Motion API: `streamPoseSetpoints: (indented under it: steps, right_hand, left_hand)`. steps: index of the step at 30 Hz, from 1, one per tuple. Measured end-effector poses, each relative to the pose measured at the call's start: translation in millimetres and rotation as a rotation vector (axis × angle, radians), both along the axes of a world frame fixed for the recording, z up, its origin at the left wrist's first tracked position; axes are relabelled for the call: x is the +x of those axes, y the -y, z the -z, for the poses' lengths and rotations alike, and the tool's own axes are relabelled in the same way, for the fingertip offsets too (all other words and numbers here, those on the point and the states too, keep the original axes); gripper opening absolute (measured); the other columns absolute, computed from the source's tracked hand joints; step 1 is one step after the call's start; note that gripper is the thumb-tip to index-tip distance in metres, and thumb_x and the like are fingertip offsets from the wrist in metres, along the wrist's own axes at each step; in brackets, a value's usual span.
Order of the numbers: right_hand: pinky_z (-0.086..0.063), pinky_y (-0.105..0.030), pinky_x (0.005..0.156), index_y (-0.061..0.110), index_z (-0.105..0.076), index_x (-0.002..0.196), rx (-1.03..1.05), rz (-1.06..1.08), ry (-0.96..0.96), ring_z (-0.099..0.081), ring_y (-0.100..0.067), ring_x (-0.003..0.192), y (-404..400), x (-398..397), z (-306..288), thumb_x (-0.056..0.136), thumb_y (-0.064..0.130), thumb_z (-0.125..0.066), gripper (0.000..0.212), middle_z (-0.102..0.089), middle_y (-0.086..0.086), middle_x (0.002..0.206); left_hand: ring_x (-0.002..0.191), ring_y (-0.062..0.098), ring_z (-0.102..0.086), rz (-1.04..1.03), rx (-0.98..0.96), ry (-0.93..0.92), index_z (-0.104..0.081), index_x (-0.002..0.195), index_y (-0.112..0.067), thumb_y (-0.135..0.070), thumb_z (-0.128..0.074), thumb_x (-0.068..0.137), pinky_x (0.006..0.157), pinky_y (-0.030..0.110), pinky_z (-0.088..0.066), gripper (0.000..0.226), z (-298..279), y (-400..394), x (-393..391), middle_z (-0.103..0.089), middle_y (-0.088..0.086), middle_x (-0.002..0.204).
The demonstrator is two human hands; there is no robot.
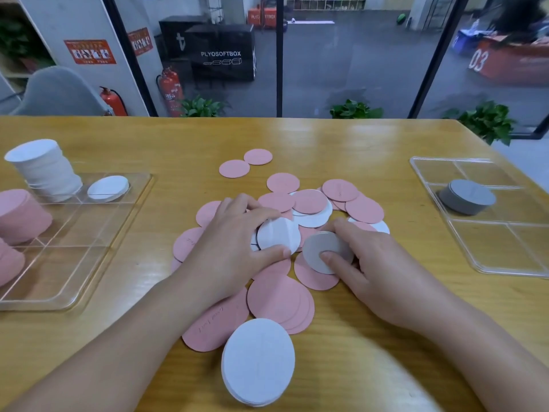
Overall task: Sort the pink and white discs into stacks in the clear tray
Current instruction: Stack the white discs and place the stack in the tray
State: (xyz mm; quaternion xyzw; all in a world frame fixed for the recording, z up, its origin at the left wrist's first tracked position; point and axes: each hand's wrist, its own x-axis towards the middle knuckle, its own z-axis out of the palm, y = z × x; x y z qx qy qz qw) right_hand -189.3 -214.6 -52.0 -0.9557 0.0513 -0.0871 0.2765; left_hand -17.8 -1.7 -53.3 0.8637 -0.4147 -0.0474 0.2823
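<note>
The left hand [234, 233] pinches a white disc [279, 236]. The right hand [365, 263] pinches a grey disc [326, 251]. Loose pink discs [279, 295] lie all around them. The clear tray [98, 257] sits at nine o'clock, so a thin disc might slip on the way there.

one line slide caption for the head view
Left hand grips white discs, right hand a grey disc, over the pink pile.

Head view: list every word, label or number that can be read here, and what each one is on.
"PLYOSOFTBOX": black box beyond the glass.
"03": red block at far right.
Orange box: lettering blurred.
Red posters: unreadable.
Pink discs: faint scribbles, illegible.
</note>
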Motion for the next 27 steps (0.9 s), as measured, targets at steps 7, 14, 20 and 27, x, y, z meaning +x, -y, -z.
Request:
streamPoseSetpoints:
  steps: [7,14,20,27]
  right_hand:
    - [-0.046,-0.034,0.064,0.026,-0.055,0.106,0.068,0.015,0.064,-0.053,-0.016,0.076,-3.3,-0.2,-0.8,0.109,0.035,-0.055,0.009,-0.060,0.006,0.079]
    - [-0.038,-0.024,0.059,0.023,-0.059,0.099,0.195,0.034,0.132,-0.048,-0.011,0.068,-7.6,-0.1,-4.5,0.109,0.025,-0.061,0.010,-0.057,0.011,0.077]
    - [-0.036,-0.022,0.058,0.020,-0.058,0.095,0.220,0.054,0.147,-0.046,-0.010,0.065,-7.3,1.3,-3.4,0.109,0.025,-0.062,0.015,-0.055,0.013,0.075]
    - [-0.045,-0.025,0.062,0.035,-0.050,0.120,0.223,0.066,0.142,-0.059,-0.011,0.075,-10.7,2.8,4.1,0.109,0.030,-0.060,0.015,-0.064,0.018,0.092]
  left_hand:
    - [0.066,0.009,-0.056,-0.052,-0.330,-0.277,-0.075,0.098,-0.028,-0.015,-0.082,0.098,0.066,0.015,-0.044,0.015,-8.7,-3.9,0.9,-0.064,0.003,0.074]
    - [0.085,0.026,-0.079,-0.088,-0.506,-0.483,-0.084,0.099,-0.019,-0.025,-0.072,0.107,0.092,0.052,-0.065,0.016,-22.3,-9.6,5.0,-0.081,0.010,0.089]
    - [0.087,0.016,-0.079,-0.061,-0.413,-0.468,-0.078,0.107,-0.023,-0.009,-0.084,0.093,0.077,0.032,-0.059,0.021,-17.2,-8.5,-0.3,-0.077,0.000,0.101]
    - [0.097,0.035,-0.076,0.123,-0.426,-0.500,-0.080,0.111,-0.017,0.003,-0.078,0.097,0.093,0.051,-0.063,0.025,-12.1,-5.0,-5.4,-0.079,0.002,0.110]
